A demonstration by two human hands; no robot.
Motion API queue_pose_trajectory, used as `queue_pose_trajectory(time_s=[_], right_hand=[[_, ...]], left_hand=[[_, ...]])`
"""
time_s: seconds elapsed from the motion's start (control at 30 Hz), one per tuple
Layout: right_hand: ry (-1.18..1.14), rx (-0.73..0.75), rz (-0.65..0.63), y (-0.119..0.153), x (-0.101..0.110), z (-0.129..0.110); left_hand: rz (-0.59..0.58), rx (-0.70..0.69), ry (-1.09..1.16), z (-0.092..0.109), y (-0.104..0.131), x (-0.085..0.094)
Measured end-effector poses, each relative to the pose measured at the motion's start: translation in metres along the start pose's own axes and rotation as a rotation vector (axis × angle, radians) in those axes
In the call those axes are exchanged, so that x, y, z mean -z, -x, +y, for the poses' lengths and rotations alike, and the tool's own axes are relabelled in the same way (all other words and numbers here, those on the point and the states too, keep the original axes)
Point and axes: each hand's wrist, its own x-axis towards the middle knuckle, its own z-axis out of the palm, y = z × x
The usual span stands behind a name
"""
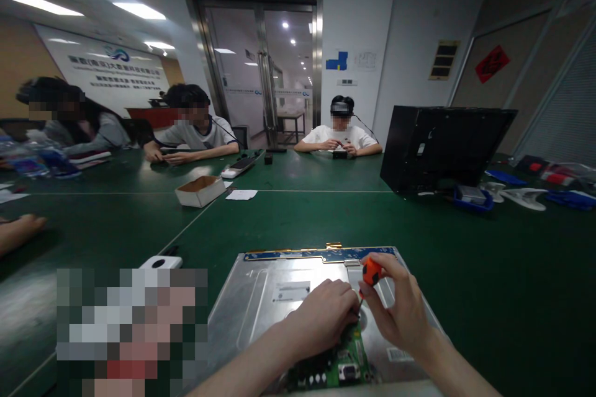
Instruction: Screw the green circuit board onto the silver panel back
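Right fingers (391,263) pinched on screwdriver (371,272), closed round orange-and-black handle! Left fingers (345,299) curled just beside shaft; undersides hidden, can't tell what they hold. Circuit board (356,347) sits just below both, over metal panel (251,298). Looks like driver work at board's far end; next turn seems to call for seated tip, steady twist. Panel's right edge near right fingers, room outward over green bench (493,279); blue strip (288,255) lies ahead.
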Motion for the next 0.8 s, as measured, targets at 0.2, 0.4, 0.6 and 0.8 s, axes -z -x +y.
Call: queue_pose_trajectory(time_s=[0.2, 0.4, 0.6, 0.8], right_hand=[[0.017, -0.016, -0.011, 0.0016, 0.0003, 0.0018], [0.039, -0.021, -0.023, -0.0010, -0.0001, -0.0002], [0.042, -0.008, -0.018, -0.0031, -0.0023, 0.0019], [0.020, -0.011, -0.028, -0.0030, -0.0017, 0.0012]], left_hand=[[-0.009, 0.011, 0.031, -0.0011, 0.0004, -0.0017], [-0.008, -0.012, 0.041, -0.0001, 0.0005, 0.0009], [-0.001, -0.014, 0.024, -0.0017, 0.0004, -0.0009], [0.019, -0.033, -0.003, -0.0031, 0.0001, -0.0026]])
